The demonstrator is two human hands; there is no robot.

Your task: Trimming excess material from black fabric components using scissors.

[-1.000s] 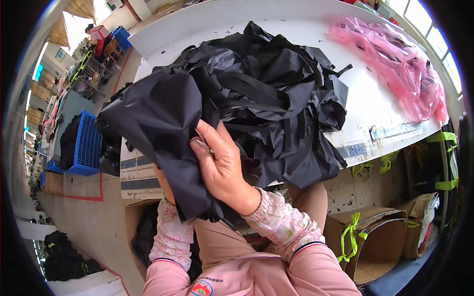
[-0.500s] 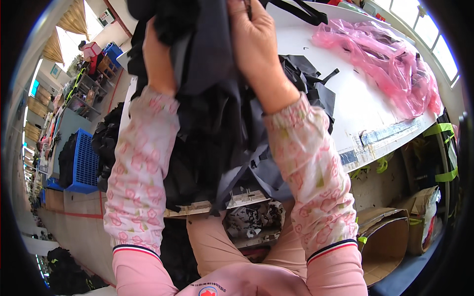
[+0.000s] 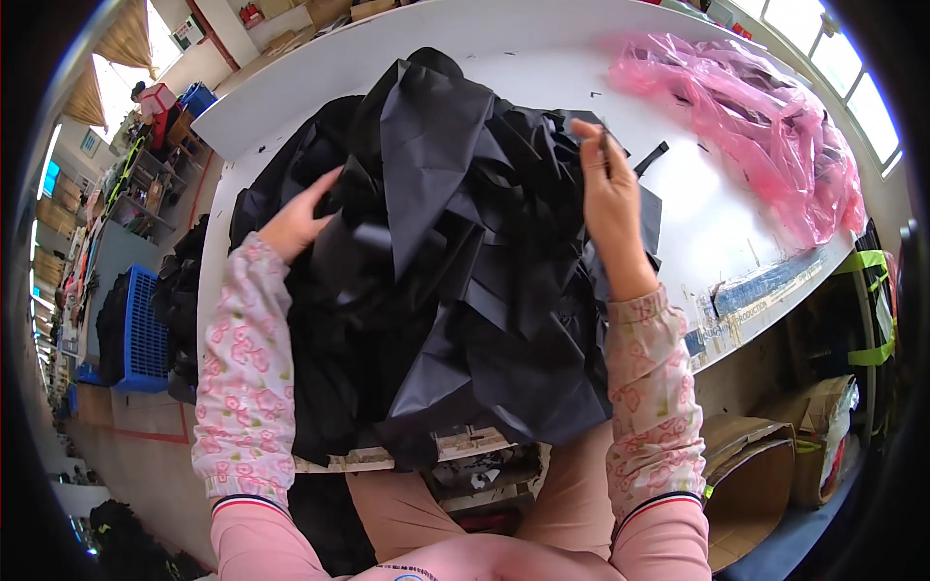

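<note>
A large heap of black fabric with a smooth, slightly shiny face lies crumpled across the white table in front of me, its near folds hanging over the edge. My left hand rests against the heap's left side, thumb and fingers apart. At the heap's right side my right hand is raised, its fingers curled around a small, slim dark item; blur hides what kind it is. A narrow black strap end sticks out onto the table just right of that hand.
Pink plastic bag with dark contents lies on the table's right part. Below right stand cardboard boxes. A blue crate and dark piles are on the left; a person in red is far off. Small dark scraps dot the tabletop.
The black fabric was lifted up in both hands; now it lies lower, spread on the table. My hands have moved apart to its left and right sides.
</note>
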